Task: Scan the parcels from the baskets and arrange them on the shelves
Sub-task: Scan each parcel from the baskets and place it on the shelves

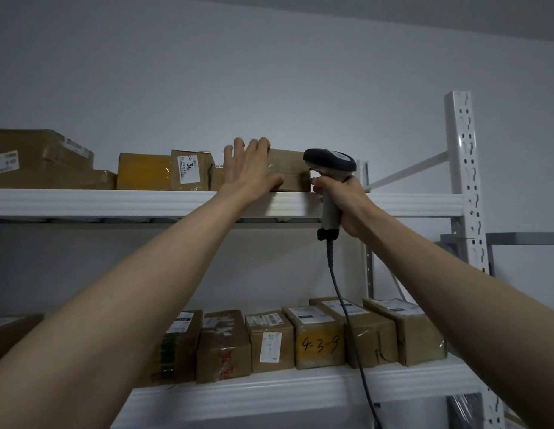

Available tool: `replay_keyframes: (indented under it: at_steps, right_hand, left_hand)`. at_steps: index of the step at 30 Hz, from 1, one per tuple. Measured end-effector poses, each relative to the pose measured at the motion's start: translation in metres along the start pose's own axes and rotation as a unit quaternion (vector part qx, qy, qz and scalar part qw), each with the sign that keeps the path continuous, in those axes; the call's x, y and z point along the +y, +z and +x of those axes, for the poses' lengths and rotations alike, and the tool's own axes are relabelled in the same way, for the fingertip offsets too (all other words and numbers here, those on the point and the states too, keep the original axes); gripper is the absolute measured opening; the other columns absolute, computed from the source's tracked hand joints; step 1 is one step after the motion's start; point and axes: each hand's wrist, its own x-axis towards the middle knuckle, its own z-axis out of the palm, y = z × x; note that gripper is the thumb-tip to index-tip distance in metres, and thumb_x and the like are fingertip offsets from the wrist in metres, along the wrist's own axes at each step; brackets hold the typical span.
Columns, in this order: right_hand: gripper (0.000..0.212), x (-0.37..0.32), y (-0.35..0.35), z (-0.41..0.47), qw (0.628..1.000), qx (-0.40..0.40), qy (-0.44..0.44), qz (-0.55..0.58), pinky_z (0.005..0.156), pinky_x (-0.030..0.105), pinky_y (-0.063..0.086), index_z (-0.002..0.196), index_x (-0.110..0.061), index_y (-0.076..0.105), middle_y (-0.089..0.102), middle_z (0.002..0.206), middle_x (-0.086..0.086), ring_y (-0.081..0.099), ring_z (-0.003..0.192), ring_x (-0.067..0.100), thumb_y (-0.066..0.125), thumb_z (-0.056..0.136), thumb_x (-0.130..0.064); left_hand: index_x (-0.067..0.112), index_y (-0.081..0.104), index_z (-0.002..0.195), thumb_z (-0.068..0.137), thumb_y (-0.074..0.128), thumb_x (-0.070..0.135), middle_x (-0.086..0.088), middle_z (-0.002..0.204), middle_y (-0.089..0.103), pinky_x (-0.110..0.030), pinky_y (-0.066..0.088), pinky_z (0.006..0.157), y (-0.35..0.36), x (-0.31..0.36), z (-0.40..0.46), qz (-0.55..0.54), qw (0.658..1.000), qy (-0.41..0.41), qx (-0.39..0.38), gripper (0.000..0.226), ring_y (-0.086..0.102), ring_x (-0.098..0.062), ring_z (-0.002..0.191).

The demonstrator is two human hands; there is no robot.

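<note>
A brown cardboard parcel (pixel 292 171) sits on the top shelf (pixel 114 201) at the right end of a row of boxes. My left hand (pixel 249 170) lies on its front face, fingers hooked over its top edge and thumb along its bottom edge. My right hand (pixel 343 198) grips the handle of a black and grey barcode scanner (pixel 329 164), whose head sits just right of the parcel. The scanner's cable (pixel 346 320) hangs down in front of the lower shelf.
Other parcels (pixel 164 170) line the top shelf to the left. The lower shelf (pixel 300 388) holds a row of several taped boxes (pixel 319 339), one marked 4-3-9. A white perforated upright (pixel 465 187) stands at the right, with a grey wall behind.
</note>
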Motion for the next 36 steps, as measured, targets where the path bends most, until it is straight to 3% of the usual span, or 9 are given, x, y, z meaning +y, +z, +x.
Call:
replay_keyframes:
  at_steps: [6,11,15,20,23,26,29,33,36]
  right_hand:
    - [0.018,-0.002,0.005,-0.003,1.000,-0.014,0.017,-0.020,0.078,0.032,0.044,0.109,-0.010,0.071,0.064,0.097,0.001,0.056,0.091,0.016,0.066,0.092,-0.011]
    - [0.011,-0.003,0.006,-0.010,0.999,-0.021,0.020,-0.036,0.081,0.030,0.046,0.092,-0.021,0.070,0.067,0.092,-0.002,0.058,0.094,0.017,0.066,0.092,-0.011]
    - [0.010,-0.007,0.002,-0.018,0.999,-0.011,0.016,-0.050,0.065,0.022,0.042,0.100,-0.016,0.068,0.062,0.085,-0.004,0.054,0.081,0.011,0.065,0.093,-0.009]
    - [0.013,-0.010,-0.013,-0.037,0.997,0.011,0.029,-0.069,0.064,0.024,0.043,0.100,-0.021,0.068,0.063,0.091,-0.003,0.054,0.081,0.009,0.067,0.091,-0.011]
    - [0.015,-0.007,-0.024,-0.056,0.996,0.021,0.034,-0.085,0.073,0.025,0.048,0.090,-0.025,0.067,0.063,0.088,-0.003,0.057,0.085,0.012,0.068,0.091,-0.010]
    - [0.022,-0.001,-0.040,-0.085,0.989,0.008,0.081,-0.124,0.087,0.038,0.054,0.112,-0.015,0.068,0.064,0.102,0.007,0.059,0.095,0.021,0.068,0.090,-0.011]
    - [0.025,0.004,-0.065,-0.126,0.984,-0.012,0.116,-0.135,0.086,0.038,0.058,0.117,-0.013,0.064,0.066,0.115,0.007,0.064,0.106,0.023,0.068,0.092,-0.009]
    - [0.028,0.008,-0.112,-0.188,0.975,-0.033,0.165,-0.146,0.086,0.044,0.062,0.117,-0.014,0.064,0.066,0.116,0.010,0.067,0.108,0.026,0.068,0.091,-0.007]
    - [0.026,0.017,-0.151,-0.238,0.961,-0.036,0.216,-0.168,0.086,0.044,0.062,0.115,-0.018,0.067,0.072,0.109,0.006,0.071,0.103,0.023,0.068,0.090,-0.011]
  left_hand:
    - [0.016,0.042,0.140,0.087,0.066,0.055,-0.009,0.145,0.047,-0.052,0.016,0.120,0.010,-0.007,0.003,0.026,0.999,-0.019,-0.029,0.070,0.034,-0.036,0.138]
    - [0.019,0.039,0.146,0.088,0.057,0.067,-0.011,0.151,0.038,-0.056,0.012,0.120,0.016,-0.011,0.003,0.044,0.997,-0.022,-0.051,0.077,0.026,-0.038,0.144]
    - [0.022,0.031,0.153,0.089,0.052,0.071,-0.011,0.159,0.028,-0.057,0.007,0.121,0.016,-0.014,0.001,0.020,0.997,-0.033,-0.064,0.083,0.014,-0.039,0.150]
    - [0.020,0.032,0.154,0.089,0.059,0.060,-0.012,0.160,0.028,-0.050,0.014,0.122,0.012,-0.007,-0.020,-0.082,0.996,-0.037,-0.010,0.081,0.019,-0.035,0.149]
    - [0.016,0.047,0.142,0.088,0.061,0.051,-0.012,0.149,0.040,-0.044,0.030,0.114,0.010,0.011,-0.047,-0.130,0.990,-0.014,0.047,0.066,0.036,-0.034,0.138]
    - [0.016,0.052,0.132,0.087,0.056,0.049,-0.010,0.141,0.044,-0.045,0.038,0.106,0.012,0.036,-0.082,-0.168,0.983,-0.009,0.069,0.055,0.042,-0.031,0.130]
    - [0.017,0.052,0.120,0.088,0.053,0.049,-0.010,0.132,0.044,-0.040,0.042,0.094,0.016,0.070,-0.122,-0.197,0.978,0.006,0.071,0.045,0.044,-0.025,0.120]
    - [0.017,0.052,0.109,0.086,0.053,0.048,-0.010,0.120,0.047,-0.039,0.045,0.083,0.026,0.124,-0.195,-0.243,0.969,0.023,0.038,0.038,0.048,-0.025,0.105]
    - [0.016,0.054,0.107,0.087,0.053,0.041,-0.009,0.115,0.048,-0.033,0.038,0.080,0.034,0.167,-0.259,-0.282,0.957,0.055,-0.029,0.033,0.047,-0.023,0.102]
